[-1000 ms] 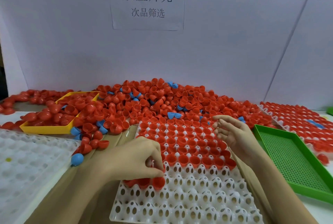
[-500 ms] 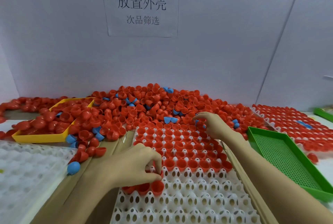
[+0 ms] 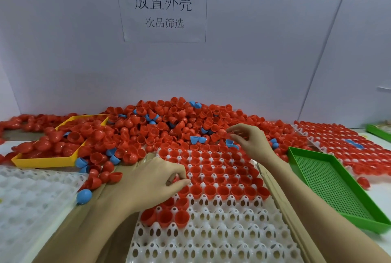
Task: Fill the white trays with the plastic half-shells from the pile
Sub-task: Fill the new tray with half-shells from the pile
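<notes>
Red half-shells in the pile (image 3: 169,127) are reached by the right hand (image 3: 251,142), fingers loosely spread; left hand (image 3: 152,180) pinched over the white tray (image 3: 211,231), contents untold.

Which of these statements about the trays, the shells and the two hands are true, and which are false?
1. The near rows of the white tray are empty. True.
2. The green tray is full of red shells. False: it holds none.
3. The right hand is at the edge of the pile. True.
4. The yellow tray is empty. False: red shells fill it.
5. The left hand rests on the green tray. False: it is over the white tray.
</notes>
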A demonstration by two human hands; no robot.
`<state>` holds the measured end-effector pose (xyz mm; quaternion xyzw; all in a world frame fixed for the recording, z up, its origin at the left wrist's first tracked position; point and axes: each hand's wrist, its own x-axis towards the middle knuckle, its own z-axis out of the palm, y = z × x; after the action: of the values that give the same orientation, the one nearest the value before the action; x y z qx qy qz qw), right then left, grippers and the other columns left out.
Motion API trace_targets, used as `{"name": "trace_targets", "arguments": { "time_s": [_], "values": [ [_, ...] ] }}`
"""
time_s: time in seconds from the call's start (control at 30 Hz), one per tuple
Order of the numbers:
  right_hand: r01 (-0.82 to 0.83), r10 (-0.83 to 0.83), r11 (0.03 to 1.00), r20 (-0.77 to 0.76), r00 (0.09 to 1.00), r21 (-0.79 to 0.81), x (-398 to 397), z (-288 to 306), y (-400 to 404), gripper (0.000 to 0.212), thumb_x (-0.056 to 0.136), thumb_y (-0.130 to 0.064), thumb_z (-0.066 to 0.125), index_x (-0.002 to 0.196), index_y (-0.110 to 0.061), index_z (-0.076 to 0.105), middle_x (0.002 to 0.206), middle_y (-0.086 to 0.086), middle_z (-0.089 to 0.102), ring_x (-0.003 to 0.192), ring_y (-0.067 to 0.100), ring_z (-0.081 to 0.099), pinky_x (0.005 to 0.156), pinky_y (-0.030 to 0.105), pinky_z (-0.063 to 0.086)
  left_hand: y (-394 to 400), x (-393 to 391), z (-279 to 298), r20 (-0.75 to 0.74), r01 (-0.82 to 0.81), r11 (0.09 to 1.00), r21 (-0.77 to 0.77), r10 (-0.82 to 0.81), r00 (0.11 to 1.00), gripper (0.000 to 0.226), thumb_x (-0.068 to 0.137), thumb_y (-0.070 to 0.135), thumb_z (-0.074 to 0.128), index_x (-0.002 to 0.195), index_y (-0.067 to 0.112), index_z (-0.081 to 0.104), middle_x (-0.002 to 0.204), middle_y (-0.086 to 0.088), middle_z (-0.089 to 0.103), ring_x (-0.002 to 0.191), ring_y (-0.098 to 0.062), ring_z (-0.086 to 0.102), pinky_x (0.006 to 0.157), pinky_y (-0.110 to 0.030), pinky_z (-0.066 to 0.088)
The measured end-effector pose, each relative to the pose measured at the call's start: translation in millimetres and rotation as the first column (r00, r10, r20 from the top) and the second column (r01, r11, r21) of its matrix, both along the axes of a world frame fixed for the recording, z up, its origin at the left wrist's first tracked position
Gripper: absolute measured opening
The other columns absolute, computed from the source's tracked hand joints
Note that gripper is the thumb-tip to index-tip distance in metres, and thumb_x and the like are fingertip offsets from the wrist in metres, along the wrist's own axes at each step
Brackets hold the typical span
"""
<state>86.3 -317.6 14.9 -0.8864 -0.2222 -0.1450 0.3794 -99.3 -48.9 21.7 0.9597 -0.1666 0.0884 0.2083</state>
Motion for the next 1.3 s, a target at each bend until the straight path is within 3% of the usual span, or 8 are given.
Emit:
{"name": "trace_targets", "arguments": {
  "time_s": [0.1,0.27,0.43,0.63,0.87,0.97,1.13,1.3],
  "values": [
    [-0.125,0.177,0.95,-0.164,0.971,0.285,-35,-2,-4,0.018,0.101,-0.021,0.067,0.115,-0.026,0.077,0.104,-0.007,0.079,0.095,0.005,0.074,0.082,0.017,0.059,-3,1,-4,0.094,-0.046,0.999,-0.002,0.046,0.995,0.022,0.098,0.057,0.052,0.09,0.041,0.065,0.056,0.01,0.046,0.062,-0.006,0.053,0.065,-0.014,0.044],
    [-0.233,0.521,0.78,-0.395,0.757,0.581,-77,-3,-5,0.026,0.101,-0.032,0.062,0.12,-0.023,0.078,0.111,0.006,0.078,0.098,0.017,0.074,0.088,0.023,0.058,-14,0,-4,0.222,-0.075,0.996,-0.052,0.084,0.971,0.032,0.097,0.061,0.043,0.118,0.045,0.061,0.093,0.024,0.05,0.07,-0.005,0.057,0.069,-0.021,0.051],
    [-0.307,0.676,0.682,-0.41,0.613,0.664,-88,0,-6,0.031,0.105,-0.026,0.058,0.126,-0.01,0.073,0.123,0.02,0.072,0.111,0.029,0.07,0.098,0.03,0.057,-29,-3,-7,0.243,0.055,0.995,-0.089,-0.032,0.97,0.023,0.1,0.049,0.058,0.121,0.046,0.066,0.142,0.027,0.046,0.125,0.014,0.047,0.105,-0.01,0.035],
    [-0.334,0.743,0.63,-0.419,0.521,0.702,-92,0,-2,0.029,0.107,-0.018,0.057,0.126,0.0,0.069,0.117,0.018,0.07,0.104,0.024,0.068,0.095,0.029,0.057,-47,-6,-9,0.281,0.055,0.94,-0.337,0.044,0.959,0.015,0.096,0.022,0.071,0.109,0.022,0.078,0.112,0.021,0.069,0.109,0.004,0.064,0.097,-0.013,0.048],
    [-0.385,0.772,0.613,-0.42,0.476,0.69,-93,-4,0,0.027,0.106,-0.015,0.061,0.127,0.0,0.068,0.117,0.018,0.071,0.103,0.025,0.07,0.094,0.031,0.058,-54,-7,-8,0.241,-0.023,0.868,-0.496,0.163,0.957,0.01,0.09,0.031,0.076,0.096,0.025,0.079,0.094,0.021,0.073,0.093,0.0,0.07,0.082,-0.013,0.054],
    [-0.42,0.76,0.638,-0.441,0.477,0.646,-93,-6,1,0.026,0.104,-0.016,0.065,0.126,-0.003,0.069,0.117,0.016,0.072,0.105,0.026,0.071,0.096,0.033,0.058,-54,-7,-9,0.181,-0.073,0.835,-0.545,0.202,0.962,0.016,0.086,0.042,0.078,0.094,0.028,0.078,0.093,0.021,0.074,0.092,0.0,0.071,0.081,-0.014,0.055],
    [-0.48,0.75,0.659,-0.461,0.473,0.579,-90,-7,-2,0.027,0.104,-0.023,0.067,0.126,-0.008,0.071,0.125,0.021,0.072,0.116,0.036,0.071,0.101,0.036,0.058,-53,-7,-10,0.115,-0.093,0.82,-0.565,0.19,0.975,0.01,0.084,0.018,0.083,0.092,0.022,0.08,0.103,0.022,0.075,0.093,0.002,0.071,0.083,-0.021,0.059],
    [-0.264,0.706,0.628,-0.393,0.589,0.732,-76,-7,-20,0.027,0.103,-0.019,0.062,0.122,-0.002,0.073,0.119,0.025,0.072,0.108,0.03,0.072,0.092,0.028,0.06,-49,-6,-6,0.075,-0.095,0.796,-0.598,0.174,0.982,0.011,0.091,0.016,0.077,0.099,0.022,0.081,0.111,0.024,0.072,0.104,0.009,0.065,0.087,-0.011,0.052]
  ]
}}
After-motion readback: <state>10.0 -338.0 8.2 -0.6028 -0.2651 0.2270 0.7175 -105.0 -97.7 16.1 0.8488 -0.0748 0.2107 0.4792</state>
